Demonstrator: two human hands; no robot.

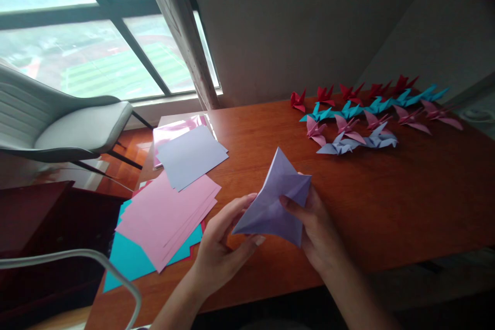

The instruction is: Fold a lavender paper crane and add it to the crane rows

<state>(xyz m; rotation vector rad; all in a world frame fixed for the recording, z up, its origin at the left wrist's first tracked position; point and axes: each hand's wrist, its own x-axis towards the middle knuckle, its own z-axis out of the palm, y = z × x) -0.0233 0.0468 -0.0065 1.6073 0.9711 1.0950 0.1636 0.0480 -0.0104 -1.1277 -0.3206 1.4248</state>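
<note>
Above a wooden table (247,139), both hands (222,247) (319,227) holding folded lilac paper (276,185), shiny packet (176,131) pinkish inside

No label, brand, number or sign I can read, on the purple paper (286,188) I hold, the folded birds (348,110), the loose pink sheets (170,216), the shiny packet (180,127)

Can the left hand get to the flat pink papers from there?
Probably yes: the left hand is right beside the pink papers, and nothing seems to stand between them. It's around one corner of the folded purple paper, though, so it may need to come away first.
</note>
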